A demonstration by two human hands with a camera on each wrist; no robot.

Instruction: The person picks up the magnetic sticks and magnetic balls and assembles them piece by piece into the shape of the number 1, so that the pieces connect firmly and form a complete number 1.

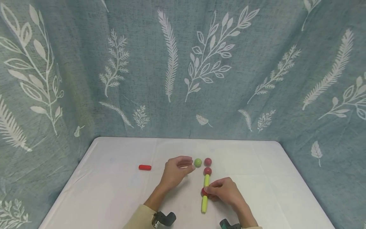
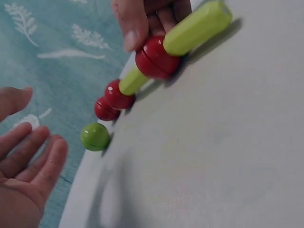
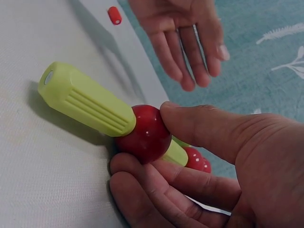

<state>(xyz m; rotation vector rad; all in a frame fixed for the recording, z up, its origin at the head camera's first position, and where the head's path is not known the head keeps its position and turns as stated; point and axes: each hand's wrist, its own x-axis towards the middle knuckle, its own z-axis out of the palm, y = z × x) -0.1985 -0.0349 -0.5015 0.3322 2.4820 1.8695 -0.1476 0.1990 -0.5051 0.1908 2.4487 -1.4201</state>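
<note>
My right hand (image 1: pixel 227 192) pinches a glossy red ball (image 3: pixel 147 135) between thumb and fingers. From that ball a ribbed yellow-green rod (image 3: pixel 90 102) points toward me, a small silvery disc at its free end. A second yellow-green rod (image 1: pixel 206 180) runs from the ball's far side to another red ball (image 1: pixel 207 171), all in one line. Just beyond sits a third red ball (image 1: pixel 208 162), close against that end. A green ball (image 1: pixel 198 162) rests left of it. My left hand (image 1: pixel 177 171) hovers beside the green ball, fingers extended and holding nothing.
A short red rod (image 1: pixel 145 167) lies on the white table (image 1: pixel 114 190), left of my left hand. Behind the table's far edge hangs a blue-green curtain (image 1: pixel 183 121) with white leaf prints, which also borders both sides.
</note>
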